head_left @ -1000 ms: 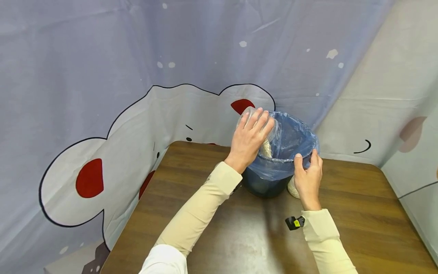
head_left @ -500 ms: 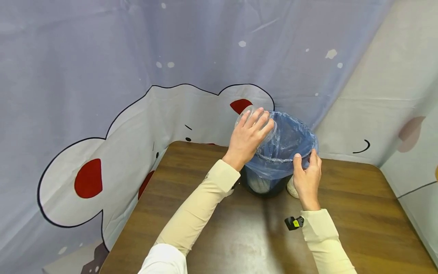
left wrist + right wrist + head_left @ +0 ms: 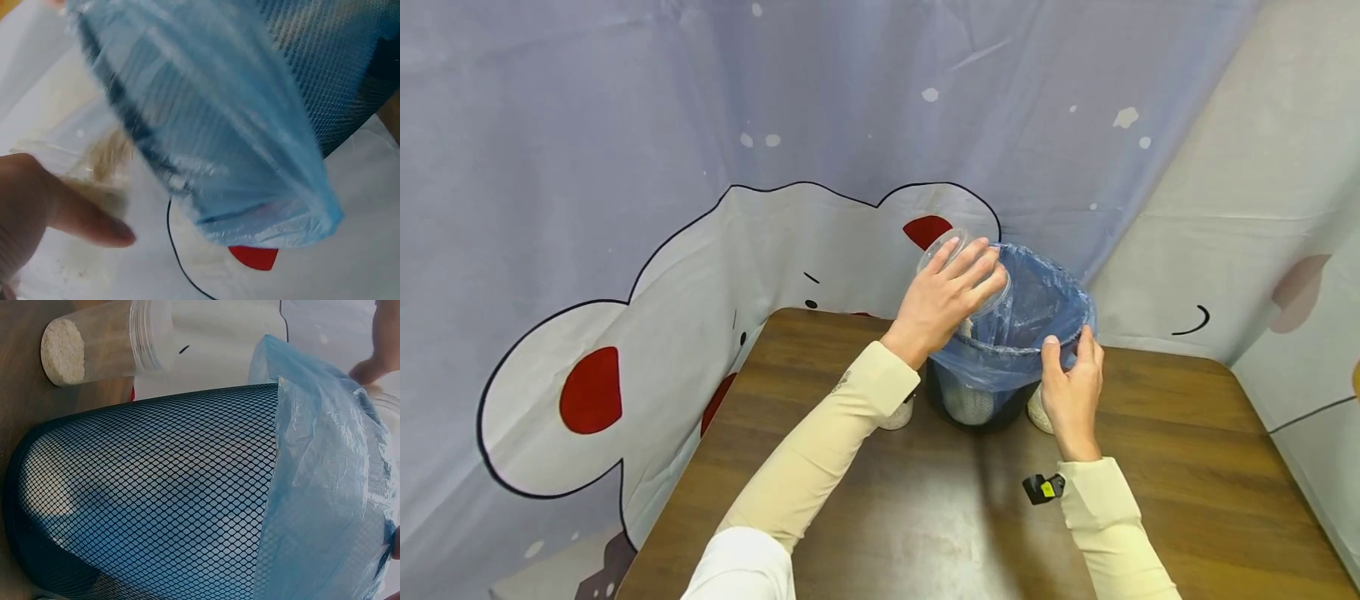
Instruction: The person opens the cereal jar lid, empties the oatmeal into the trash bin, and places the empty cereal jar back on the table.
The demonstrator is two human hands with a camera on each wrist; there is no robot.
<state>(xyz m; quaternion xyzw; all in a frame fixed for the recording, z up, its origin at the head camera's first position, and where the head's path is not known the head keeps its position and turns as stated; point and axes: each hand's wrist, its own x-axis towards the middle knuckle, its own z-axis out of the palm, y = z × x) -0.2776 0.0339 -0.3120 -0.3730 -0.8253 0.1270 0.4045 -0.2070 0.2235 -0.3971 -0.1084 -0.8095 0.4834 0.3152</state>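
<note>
My left hand (image 3: pixel 947 296) holds a clear plastic jar (image 3: pixel 936 250) tipped over the left rim of a dark mesh waste bin (image 3: pixel 973 400). A blue bin liner (image 3: pixel 1048 292) is folded over that rim. Pale grainy stuff (image 3: pixel 107 156) shows inside the jar in the left wrist view, blurred near its mouth. With thumb and fingers, my right hand (image 3: pixel 1075 387) pinches the liner and rim at the bin's right front. The bin's mesh wall (image 3: pixel 156 494) fills much of the right wrist view, and pale stuff shows through its bottom.
Left of the bin stands another clear jar (image 3: pixel 103 347) with a pale grainy layer at its bottom. A further pale container (image 3: pixel 1039 414) stands at right, partly behind the right hand. The wooden table (image 3: pixel 887 517) backs onto a printed curtain (image 3: pixel 850 108).
The stream of pale grains from the jar has thinned to a little at the rim. Pale stuff now shows low in the bin. My left hand shifts slightly; the right keeps its hold.
</note>
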